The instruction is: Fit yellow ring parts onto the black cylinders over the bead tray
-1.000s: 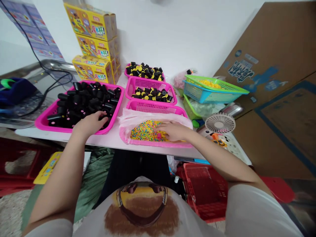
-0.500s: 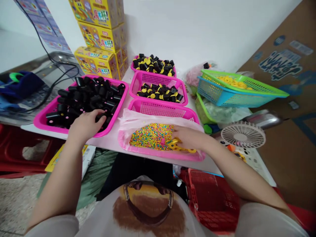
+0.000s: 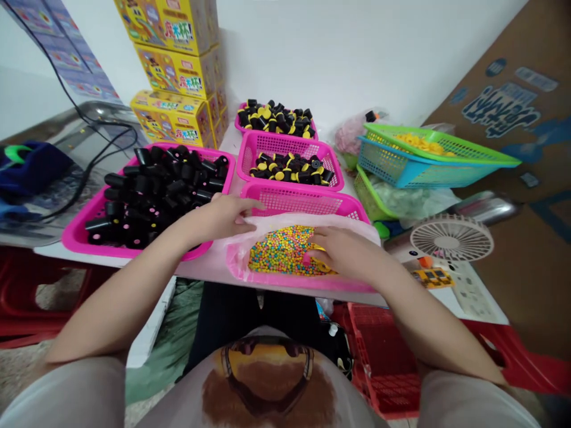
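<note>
The right hand [image 3: 350, 252] hides part of the coloured beads [image 3: 281, 252], which are too small to resolve singly, and partly covers the yellow pieces [image 3: 325, 266]. The left hand [image 3: 218, 217] covers the right rim of the pink tray [image 3: 74, 233]. The upper picture edge cuts off the top yellow carton [image 3: 172, 24].

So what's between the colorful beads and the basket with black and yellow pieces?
In the head view: the whitish plastic liner, then the bare mesh end of the basket holding the beads.
</note>
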The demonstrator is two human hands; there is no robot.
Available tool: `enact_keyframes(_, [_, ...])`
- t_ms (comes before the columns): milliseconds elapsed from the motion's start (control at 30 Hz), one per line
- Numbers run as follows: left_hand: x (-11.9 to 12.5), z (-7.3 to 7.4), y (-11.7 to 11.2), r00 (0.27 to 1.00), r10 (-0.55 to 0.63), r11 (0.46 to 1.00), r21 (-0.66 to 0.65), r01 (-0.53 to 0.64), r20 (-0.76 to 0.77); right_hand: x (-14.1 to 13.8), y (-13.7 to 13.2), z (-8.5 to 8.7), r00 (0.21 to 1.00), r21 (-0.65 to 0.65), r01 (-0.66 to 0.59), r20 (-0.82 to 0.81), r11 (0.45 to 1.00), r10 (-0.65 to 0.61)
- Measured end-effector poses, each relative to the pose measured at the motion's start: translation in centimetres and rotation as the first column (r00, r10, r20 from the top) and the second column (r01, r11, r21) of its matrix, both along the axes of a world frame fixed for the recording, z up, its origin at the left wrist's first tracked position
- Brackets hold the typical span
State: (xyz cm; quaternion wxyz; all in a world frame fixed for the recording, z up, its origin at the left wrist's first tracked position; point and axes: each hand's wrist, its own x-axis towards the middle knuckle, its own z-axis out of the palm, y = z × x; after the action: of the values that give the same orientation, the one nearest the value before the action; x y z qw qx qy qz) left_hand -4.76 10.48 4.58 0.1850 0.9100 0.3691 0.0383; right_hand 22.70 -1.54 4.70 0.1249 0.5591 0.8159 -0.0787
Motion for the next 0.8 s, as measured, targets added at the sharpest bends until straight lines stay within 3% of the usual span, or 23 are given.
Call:
enact_keyframes(133, [-0.9,-0.5,-1.4,0.987,-0.041,0.989,0.144,0.019,0.153,-2.7,0.8,-0.1,0.998,-0.049,0.010,0.068,0.999,-0.007])
enact_keyframes(333, [-1.0,-1.9,-3.4,0.948,-0.062,0.964,0.266,-0.024,0.313,-3.1,1.3,-1.3,0.996,-0.038,-0.033,0.076,0.999,0.036])
enact_keyframes(400, [-0.5,-1.9,-3.6,0.954,-0.069,0.965,0.263,-0.011,0.291,-2.8,0.8,-0.8,0.996,-0.031,-0.068,0.049,0.997,0.069])
enact_keyframes(467, [0.4,-1.4,-3.9,0.974,-0.041,0.971,0.240,-0.014,0.222,-2.2,0.3,-0.3,0.997,0.062,-0.061,-0.036,0.996,0.064])
enact_keyframes(600, [3.3,-0.7,-4.5,1.000,0.015,0.985,0.171,-0.011,-0.021,0.3,1.1,-0.9,0.975,0.374,0.151,-0.207,0.915,-0.077])
enact_keyframes(700, [5.5,-1.1,-4.3,0.987,0.069,0.988,0.150,-0.047,-0.146,2.4,3.1,-2.5,0.958,0.278,0.281,-0.147,0.919,-0.248])
enact_keyframes(800, [6.5,-1.8,-3.3,0.986,0.110,0.985,0.150,-0.091,-0.124,3.7,4.6,-3.3,0.947,0.189,0.309,-0.154,0.932,-0.283])
